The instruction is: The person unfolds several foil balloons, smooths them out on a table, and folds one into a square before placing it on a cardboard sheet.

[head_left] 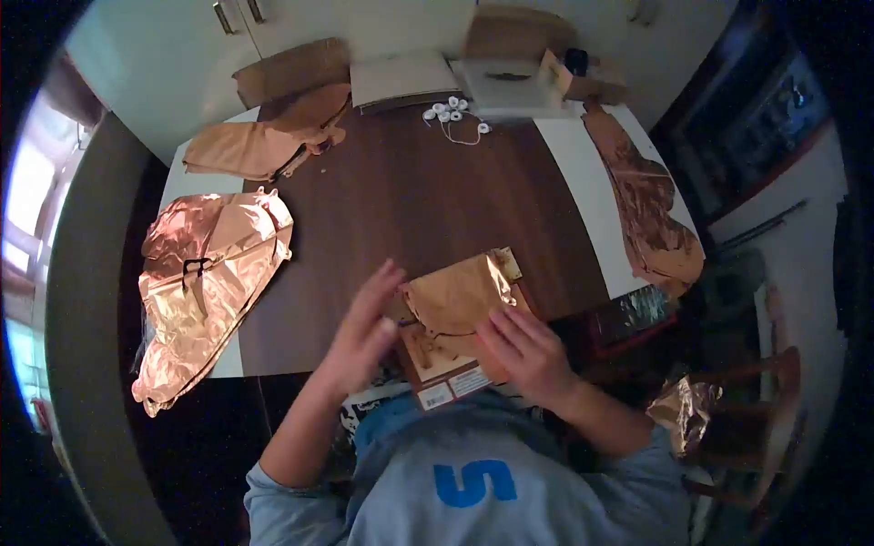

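Note:
A folded copper-coloured foil balloon (451,293) lies over a printed cardboard packet (430,357) at the front edge of the table, close to my body. My right hand (531,353) grips the right side of the foil, its fingers pressed together over it; the thumb is hidden. My left hand (366,329) is raised just left of the packet with its fingers stretched out, holding nothing. A small dark strip shows between the foil and the packet's left edge.
More flat foil sheets lie around: a shiny one (214,282) at left, a matte one (246,146) behind it, another (642,191) at right. White round pieces on a cord (446,111) and boxes (401,80) stand at the back. Crumpled foil (685,411) rests on a chair (774,400).

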{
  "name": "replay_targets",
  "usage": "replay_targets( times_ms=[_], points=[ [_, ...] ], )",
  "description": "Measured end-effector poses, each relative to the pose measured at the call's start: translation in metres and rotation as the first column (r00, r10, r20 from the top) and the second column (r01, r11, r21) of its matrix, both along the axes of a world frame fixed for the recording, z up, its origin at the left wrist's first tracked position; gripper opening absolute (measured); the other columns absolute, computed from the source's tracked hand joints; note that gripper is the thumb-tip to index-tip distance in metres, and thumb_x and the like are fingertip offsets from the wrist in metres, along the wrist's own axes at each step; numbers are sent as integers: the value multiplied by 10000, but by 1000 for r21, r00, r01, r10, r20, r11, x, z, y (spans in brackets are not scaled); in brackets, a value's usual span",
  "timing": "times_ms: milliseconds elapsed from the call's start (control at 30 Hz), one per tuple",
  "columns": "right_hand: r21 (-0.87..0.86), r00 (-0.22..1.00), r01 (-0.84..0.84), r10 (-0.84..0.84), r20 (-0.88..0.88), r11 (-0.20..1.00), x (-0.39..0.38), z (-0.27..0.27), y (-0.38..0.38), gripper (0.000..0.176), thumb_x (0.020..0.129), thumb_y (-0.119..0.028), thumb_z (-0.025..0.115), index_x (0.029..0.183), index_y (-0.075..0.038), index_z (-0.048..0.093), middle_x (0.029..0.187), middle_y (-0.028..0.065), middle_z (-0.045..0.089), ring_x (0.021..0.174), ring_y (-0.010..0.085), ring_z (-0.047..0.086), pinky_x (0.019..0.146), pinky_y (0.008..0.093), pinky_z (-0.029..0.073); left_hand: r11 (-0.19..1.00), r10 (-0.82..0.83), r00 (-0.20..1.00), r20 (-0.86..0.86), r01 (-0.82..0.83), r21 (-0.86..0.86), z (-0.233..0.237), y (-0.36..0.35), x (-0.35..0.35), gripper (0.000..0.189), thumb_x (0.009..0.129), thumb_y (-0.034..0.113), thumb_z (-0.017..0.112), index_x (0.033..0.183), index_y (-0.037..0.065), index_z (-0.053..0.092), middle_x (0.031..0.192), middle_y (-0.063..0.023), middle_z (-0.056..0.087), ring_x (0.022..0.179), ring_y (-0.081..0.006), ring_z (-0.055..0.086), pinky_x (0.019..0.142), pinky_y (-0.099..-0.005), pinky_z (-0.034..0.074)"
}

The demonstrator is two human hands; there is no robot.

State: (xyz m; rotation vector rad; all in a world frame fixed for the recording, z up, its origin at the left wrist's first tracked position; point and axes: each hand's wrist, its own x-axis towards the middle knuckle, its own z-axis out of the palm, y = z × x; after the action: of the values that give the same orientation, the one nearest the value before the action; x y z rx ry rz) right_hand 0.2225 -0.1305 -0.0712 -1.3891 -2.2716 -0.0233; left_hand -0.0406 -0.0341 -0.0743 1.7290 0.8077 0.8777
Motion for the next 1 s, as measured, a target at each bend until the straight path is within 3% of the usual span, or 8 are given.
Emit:
replay_targets(
  times_ms=[133,233,267,400,667,800,867,1000],
  points=[
    [-316,761,134,-302,-574,939,9,30,-4,213,890,-76,632,1100,-47,645,1135,129,622,1091,290,595,923,408,513,949,256,871,421,-142,-283,11,20,-1,763,928,534,521,1438,-7,352,1456,-156,414,1352,-293,386,1125,-442,261],
    [-459,-6,-110,-462,-887,882,4,44,1,282,903,-69,624,1182,-56,583,1136,75,604,1079,249,592,930,402,502,958,197,934,298,-119,-262,38,16,16,603,946,396,547,1379,-7,429,1386,-156,486,1284,-257,459,1063,-393,343],
    [-399,-322,-227,-455,-830,888,0,47,5,314,908,-69,616,1216,-60,558,1141,59,596,1080,237,588,937,401,495,961,176,963,203,-123,-248,47,14,22,568,945,356,564,1366,-6,444,1371,-156,501,1264,-248,478,1043,-381,370],
    [-481,-492,-383,-614,-617,789,-29,27,3,416,938,-94,552,1342,-80,453,1245,81,552,1175,253,539,1012,461,434,965,147,987,-71,-159,-207,37,21,38,490,893,250,642,1304,13,521,1173,-188,629,1087,-277,614,917,-354,488],
    [-580,-356,-506,-767,-534,639,-53,-4,-19,459,925,-162,607,1344,-66,448,1254,99,557,1155,251,560,939,421,490,986,43,955,-293,-87,-141,27,30,34,399,857,104,653,1217,-44,565,1063,-171,677,969,-219,636,840,-341,511],
    [-714,278,-518,-697,-661,471,-33,-50,-32,335,924,-201,623,1215,-45,563,1092,93,646,961,240,647,794,370,542,973,10,895,-445,-111,-203,49,41,34,404,809,94,622,1199,-9,597,1066,-189,678,1004,-279,649,863,-369,507],
    [-783,462,-617,-772,-437,75,-15,-13,-25,260,917,-195,634,1120,-34,624,981,95,684,845,218,673,725,346,548,992,-53,887,-458,-7,-129,30,58,26,357,866,102,629,1200,-20,596,1080,-154,686,1005,-201,632,862,-342,496],
    [-602,895,-49,-233,-381,797,5,10,-23,156,862,-146,671,964,-30,650,863,111,689,750,236,674,691,350,533,996,-35,826,-563,-17,-88,31,68,25,429,780,126,632,1194,21,583,1067,-227,654,1024,-377,631,857,-435,508]
  ],
)
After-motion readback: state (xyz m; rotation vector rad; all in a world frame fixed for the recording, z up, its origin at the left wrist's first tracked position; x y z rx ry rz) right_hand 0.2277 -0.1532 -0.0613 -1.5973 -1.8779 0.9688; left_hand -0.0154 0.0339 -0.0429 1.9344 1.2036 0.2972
